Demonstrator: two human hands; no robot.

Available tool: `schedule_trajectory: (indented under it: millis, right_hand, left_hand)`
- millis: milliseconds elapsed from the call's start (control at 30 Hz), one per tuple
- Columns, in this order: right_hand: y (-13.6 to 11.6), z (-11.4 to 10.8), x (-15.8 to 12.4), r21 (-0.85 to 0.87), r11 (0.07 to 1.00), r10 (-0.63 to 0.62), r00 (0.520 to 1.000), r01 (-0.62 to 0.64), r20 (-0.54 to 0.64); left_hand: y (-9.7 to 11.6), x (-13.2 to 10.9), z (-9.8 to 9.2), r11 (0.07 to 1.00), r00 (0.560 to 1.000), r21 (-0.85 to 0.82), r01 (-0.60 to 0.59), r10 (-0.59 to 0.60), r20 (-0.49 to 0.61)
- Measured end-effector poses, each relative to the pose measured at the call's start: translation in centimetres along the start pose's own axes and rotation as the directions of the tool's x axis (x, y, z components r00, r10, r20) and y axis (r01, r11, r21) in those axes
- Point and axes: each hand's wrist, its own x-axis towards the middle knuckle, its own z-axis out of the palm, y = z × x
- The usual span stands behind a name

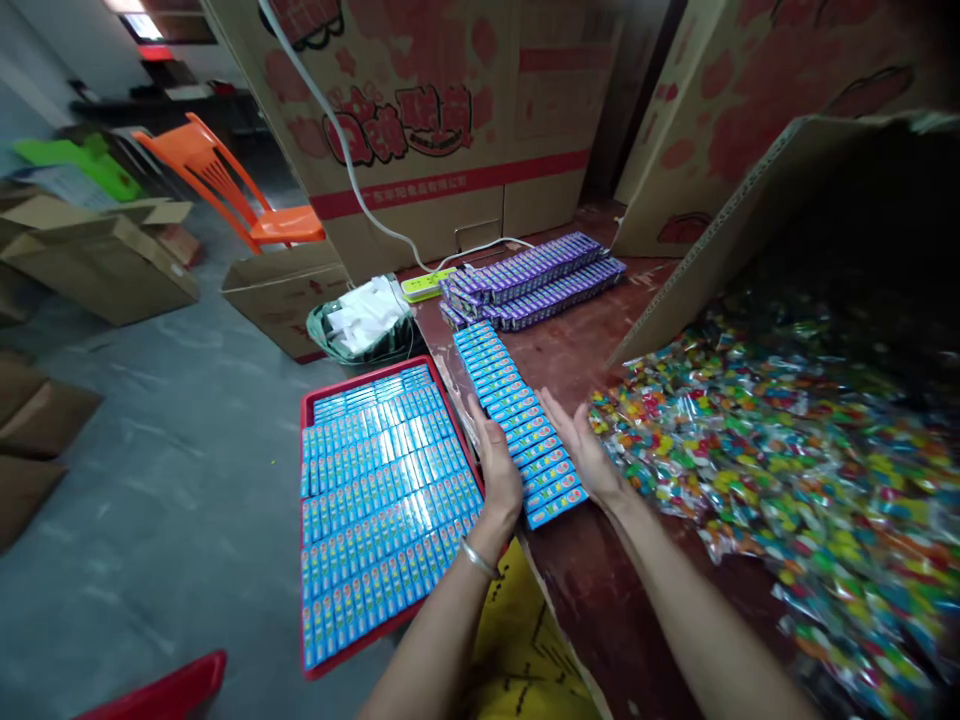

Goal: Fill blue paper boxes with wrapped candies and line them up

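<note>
A long row of small blue candy boxes [517,405] lies at the near edge of the dark red table. My left hand [499,465] rests along the row's left side, its fingers straight and pointing away from me. On the opposite side, my right hand [586,445] is stretched flat, with its fingers against the boxes. The row sits between both palms, and neither hand wraps around it. To the left, a red tray [306,412] is filled with rows of similar blue boxes [386,500].
Stacked purple boxes [532,280] stand at the table's back, beside a yellow-green power strip [427,284]. Wrapped colourful candies [750,450] spill from a large carton [720,230] at right. An orange chair [232,185] and open cartons [105,250] stand at left.
</note>
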Motion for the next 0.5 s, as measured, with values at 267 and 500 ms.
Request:
schedule_trajectory:
  millis: [267, 500]
  right_hand:
    - [0.0, 0.3, -0.1, -0.013, 0.997, 0.071, 0.997, -0.071, -0.005]
    - [-1.3, 0.4, -0.8, -0.185, 0.983, -0.014, 0.997, 0.001, -0.071]
  left_hand:
    - [-1.1, -0.1, 0.4, 1.000, 0.999, 0.006, 0.000, 0.000, -0.036]
    - [-0.8, -0.4, -0.1, 1.000, 0.999, -0.019, 0.023, -0.024, -0.037]
